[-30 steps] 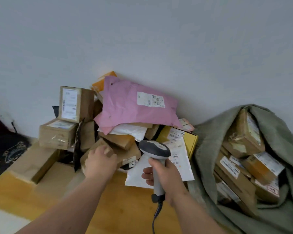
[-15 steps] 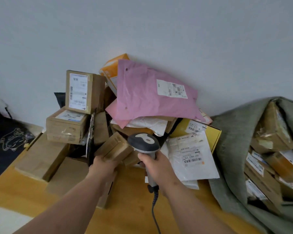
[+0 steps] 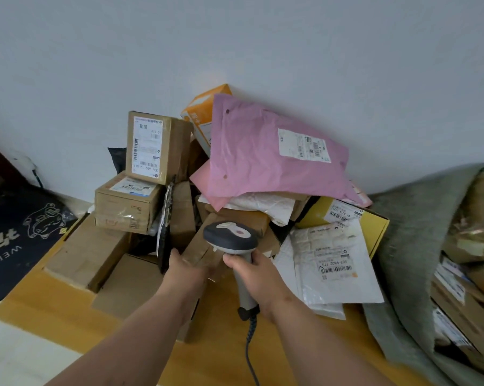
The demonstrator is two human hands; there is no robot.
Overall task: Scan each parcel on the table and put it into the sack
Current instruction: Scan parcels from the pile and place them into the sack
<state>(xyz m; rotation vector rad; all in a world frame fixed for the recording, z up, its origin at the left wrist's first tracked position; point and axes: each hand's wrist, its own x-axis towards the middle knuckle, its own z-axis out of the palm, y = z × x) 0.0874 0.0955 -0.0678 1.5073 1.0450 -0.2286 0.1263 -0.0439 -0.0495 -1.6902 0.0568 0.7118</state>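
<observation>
My left hand (image 3: 186,270) grips a small box (image 3: 200,250) in the pile; my right hand (image 3: 258,277) fingers clamp the scanner (image 3: 231,239), sack (image 3: 402,232) at right.

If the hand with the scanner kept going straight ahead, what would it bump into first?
Probably the small brown box that the left hand holds, right in front of the scanner in the right hand. Depth is hard to judge.

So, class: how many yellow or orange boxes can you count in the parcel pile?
2: an orange box at the top against the wall, and a yellow box low on the right beside the sack. Others may be buried.
</observation>
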